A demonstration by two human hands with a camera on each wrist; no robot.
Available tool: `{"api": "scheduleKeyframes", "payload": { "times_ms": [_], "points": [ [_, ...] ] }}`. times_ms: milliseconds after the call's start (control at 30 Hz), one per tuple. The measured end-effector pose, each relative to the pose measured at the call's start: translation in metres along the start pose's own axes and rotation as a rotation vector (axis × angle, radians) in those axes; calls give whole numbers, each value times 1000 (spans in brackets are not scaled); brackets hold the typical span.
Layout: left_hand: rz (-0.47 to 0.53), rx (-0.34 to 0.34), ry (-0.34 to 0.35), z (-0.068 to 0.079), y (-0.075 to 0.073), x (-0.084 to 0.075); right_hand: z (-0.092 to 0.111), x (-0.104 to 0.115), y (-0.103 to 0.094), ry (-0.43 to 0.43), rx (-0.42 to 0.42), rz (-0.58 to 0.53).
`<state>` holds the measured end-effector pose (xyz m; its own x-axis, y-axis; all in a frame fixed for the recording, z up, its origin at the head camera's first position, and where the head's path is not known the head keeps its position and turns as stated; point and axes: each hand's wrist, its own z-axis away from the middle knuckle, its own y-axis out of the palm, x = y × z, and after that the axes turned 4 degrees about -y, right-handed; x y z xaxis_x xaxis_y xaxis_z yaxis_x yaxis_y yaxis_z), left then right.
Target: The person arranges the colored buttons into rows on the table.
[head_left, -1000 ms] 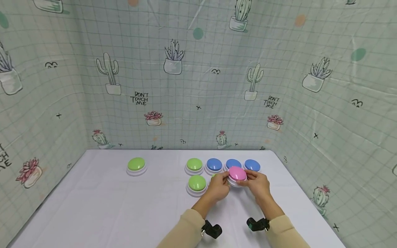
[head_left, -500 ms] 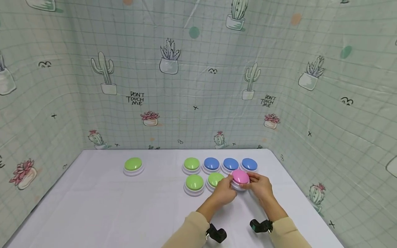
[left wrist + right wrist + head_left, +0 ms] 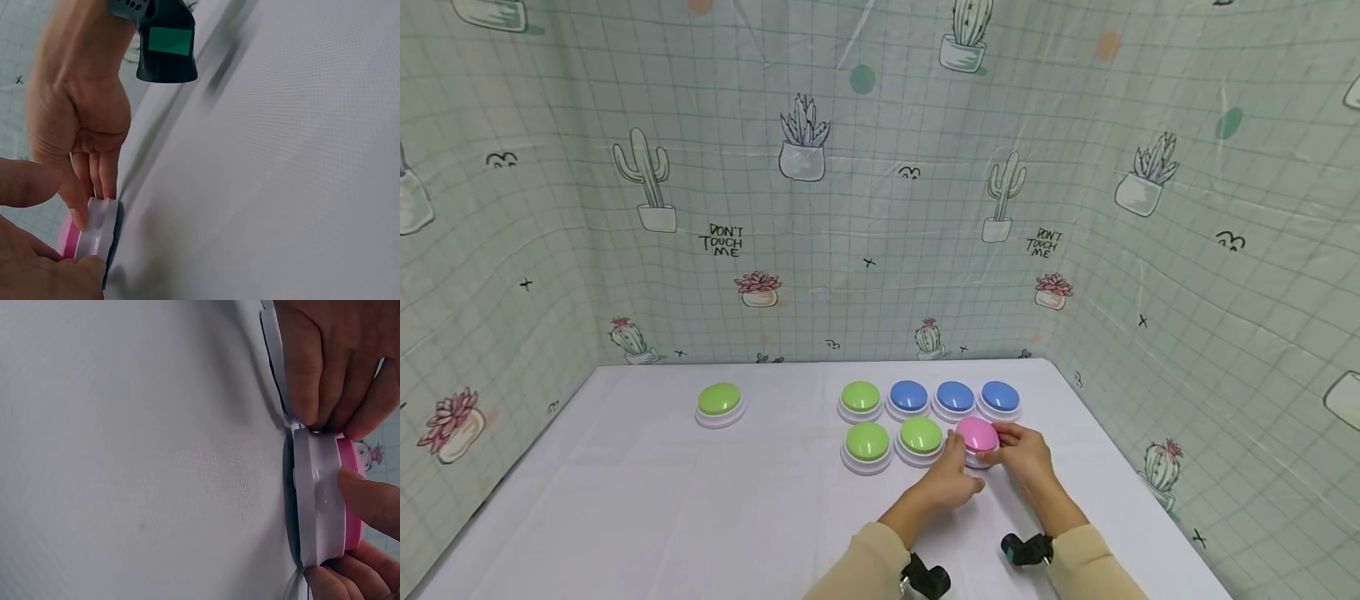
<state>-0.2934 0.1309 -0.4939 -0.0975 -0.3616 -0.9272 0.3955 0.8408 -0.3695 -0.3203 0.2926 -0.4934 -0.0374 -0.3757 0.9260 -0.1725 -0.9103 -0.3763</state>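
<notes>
A round button with a pink dome and white base is at the right end of the front row in the head view. My right hand pinches its right side, with the thumb on the near edge and the fingers behind. On its left side, my left hand touches the base with fairly straight fingertips; its thumb sticks out, off the button. A dark shadow runs along the base's underside; whether it lies fully flat I cannot tell. A green button stands just left.
Behind stand three blue buttons and a green button in a row. Another green button begins the front row. One more green button stands apart on the left of the white tabletop. Patterned cloth encloses the table.
The pink button has moved slightly back and down toward the front row, beside the green one. My left thumb has come away from it, and the back blue buttons are uncovered.
</notes>
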Motion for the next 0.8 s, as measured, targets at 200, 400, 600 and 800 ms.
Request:
{"api": "scheduleKeyframes", "payload": {
  "times_ms": [200,400,600,800],
  "points": [
    [12,16,-1,2,1,2,-2,-1,2,9,5,4],
    [36,23,0,3,2,2,-2,-2,2,-7,-10,2],
    [102,15,-4,2,6,9,-1,-3,2,8,2,14],
    [137,8,-16,2,9,15,-2,-5,-1,-1,31,104]
  ]
}}
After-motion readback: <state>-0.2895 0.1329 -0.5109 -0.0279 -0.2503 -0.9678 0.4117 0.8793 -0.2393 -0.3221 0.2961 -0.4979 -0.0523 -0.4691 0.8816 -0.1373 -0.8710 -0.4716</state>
